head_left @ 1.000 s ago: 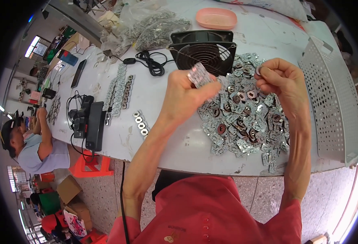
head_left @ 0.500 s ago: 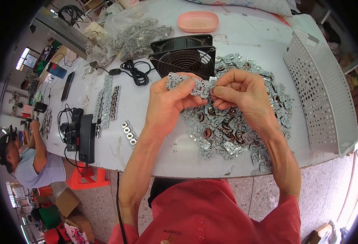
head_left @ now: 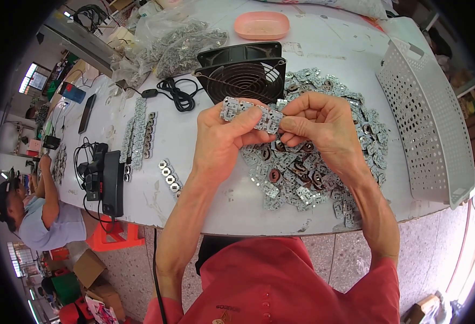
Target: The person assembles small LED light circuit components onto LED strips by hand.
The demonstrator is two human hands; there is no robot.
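The left hand (head_left: 219, 135) is pinching a flat, bumpy metal strip (head_left: 270, 121); the right hand (head_left: 321, 125), fingers curled, is touching its end, whether gripping I cannot tell.

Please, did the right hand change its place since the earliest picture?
Yes. Judged against the black fan, the right hand has moved to the left, closer to the left hand and its metal strip.
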